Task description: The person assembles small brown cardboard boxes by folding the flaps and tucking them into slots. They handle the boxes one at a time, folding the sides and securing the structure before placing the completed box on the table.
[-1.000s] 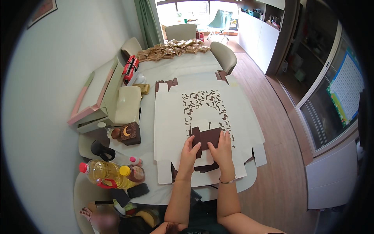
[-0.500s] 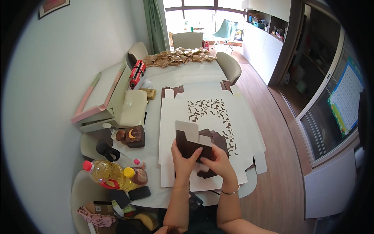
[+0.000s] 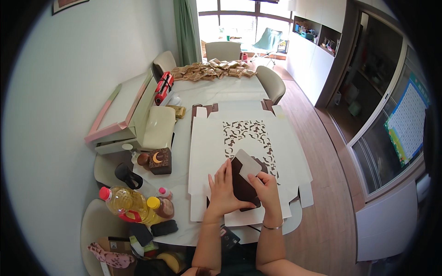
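Note:
A small dark brown box [image 3: 242, 185] with a pale flap [image 3: 249, 164] is tilted above a large white die-cut cardboard sheet [image 3: 207, 152]. My left hand [image 3: 223, 193] grips the box from its left, with the fingers along the side and the thumb across the near end. The thumb and fingers of my right hand [image 3: 267, 189] are closed on the edge of the pale flap. More flat brown card pieces show behind the box, mostly hidden by it. A finished brown box with a gold crescent moon [image 3: 160, 160] stands at the left of the table.
Oil bottle [image 3: 123, 202], yellow-capped jar [image 3: 161, 207] and black-handled bottle [image 3: 126, 177] crowd the left edge. Gold packets [image 3: 212, 70] lie piled at the far end. Chairs [image 3: 270, 85] surround the table. An open pink-edged box [image 3: 119, 117] leans by the wall.
The box has turned and tipped lower. My right hand has shifted from its near side up to the pale flap, now folded over, while my left fingers have spread along the side.

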Tool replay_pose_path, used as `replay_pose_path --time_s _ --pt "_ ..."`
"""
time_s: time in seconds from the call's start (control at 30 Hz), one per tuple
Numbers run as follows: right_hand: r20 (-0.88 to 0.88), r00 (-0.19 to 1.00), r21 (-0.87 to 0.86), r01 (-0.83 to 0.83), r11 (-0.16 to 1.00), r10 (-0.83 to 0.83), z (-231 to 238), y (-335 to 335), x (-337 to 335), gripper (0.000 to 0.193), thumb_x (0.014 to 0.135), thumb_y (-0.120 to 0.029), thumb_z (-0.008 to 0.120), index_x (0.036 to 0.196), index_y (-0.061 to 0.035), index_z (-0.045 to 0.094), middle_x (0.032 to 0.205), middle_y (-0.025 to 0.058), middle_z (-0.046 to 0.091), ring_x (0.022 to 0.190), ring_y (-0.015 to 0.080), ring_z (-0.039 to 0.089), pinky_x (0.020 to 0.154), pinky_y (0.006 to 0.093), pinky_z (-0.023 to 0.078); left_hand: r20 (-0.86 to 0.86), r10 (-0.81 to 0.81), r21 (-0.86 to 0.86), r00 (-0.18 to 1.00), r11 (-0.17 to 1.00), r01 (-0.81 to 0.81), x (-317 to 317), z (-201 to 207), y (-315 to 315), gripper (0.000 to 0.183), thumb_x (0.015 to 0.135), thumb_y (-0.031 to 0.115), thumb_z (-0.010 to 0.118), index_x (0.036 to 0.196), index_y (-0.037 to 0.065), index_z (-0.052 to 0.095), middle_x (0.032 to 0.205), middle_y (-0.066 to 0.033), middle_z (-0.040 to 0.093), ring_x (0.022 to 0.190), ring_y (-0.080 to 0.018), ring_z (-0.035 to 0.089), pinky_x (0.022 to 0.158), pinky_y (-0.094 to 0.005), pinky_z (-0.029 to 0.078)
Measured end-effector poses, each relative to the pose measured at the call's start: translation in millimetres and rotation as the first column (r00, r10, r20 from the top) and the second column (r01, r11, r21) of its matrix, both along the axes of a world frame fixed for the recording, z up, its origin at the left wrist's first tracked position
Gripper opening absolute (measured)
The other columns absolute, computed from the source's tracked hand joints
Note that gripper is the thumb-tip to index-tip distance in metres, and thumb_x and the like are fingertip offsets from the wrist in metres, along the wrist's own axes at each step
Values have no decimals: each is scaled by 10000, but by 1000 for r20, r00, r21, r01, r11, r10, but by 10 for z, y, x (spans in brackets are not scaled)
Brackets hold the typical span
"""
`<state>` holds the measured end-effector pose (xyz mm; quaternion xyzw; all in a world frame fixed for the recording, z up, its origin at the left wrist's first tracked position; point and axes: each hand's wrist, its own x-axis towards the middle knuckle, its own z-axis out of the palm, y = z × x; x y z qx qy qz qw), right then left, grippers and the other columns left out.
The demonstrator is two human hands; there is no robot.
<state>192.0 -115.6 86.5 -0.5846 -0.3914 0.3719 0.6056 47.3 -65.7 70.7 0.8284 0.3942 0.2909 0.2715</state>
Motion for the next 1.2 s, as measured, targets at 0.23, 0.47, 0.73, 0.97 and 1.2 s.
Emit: replay_pose_path --time_s 0.23,0.47,0.73,0.97,1.2 --pt "158 987 42 -10 999 3 -117 71 -7 174 889 -97 650 952 63 671 767 -11 644 690 50 533 631 216 442 101 110 75 989 990 -118 96 -94 -19 1427 442 404 920 1525 93 45 1477 -165 277 1365 -349 302 1043 -685 190" --pt "-8 999 150 45 988 -44 -231 134 96 340 845 -129 711 1137 10 606 923 16 649 820 72 574 686 218 464 370 37 -36 928 999 -25 76 36 -7 1264 504 253 920 1506 81 168 1317 -183 496 1206 -346 513 999 -439 431" --pt "-265 927 126 -238 963 264 -63 39 72 464 811 -45 743 1227 26 549 1092 71 645 980 120 601 865 261 496 614 111 -305 781 947 104 57 10 61 960 621 129 885 1408 29 343 1223 -156 603 1083 -242 614 906 -359 521" --pt "-319 939 91 -104 990 128 -130 80 70 321 846 -48 713 1135 32 597 1035 88 678 905 124 637 827 259 515 710 218 -535 670 785 312 -30 -141 141 422 796 8 744 1181 -24 574 1098 -94 669 957 -155 647 859 -299 533" --pt "-249 966 7 -73 997 72 -68 49 79 472 864 -66 695 1288 5 499 1108 100 623 928 142 625 821 269 519 719 294 -566 630 774 285 5 -109 109 489 831 24 710 1277 -25 514 1158 -109 633 1019 -157 623 880 -290 515"
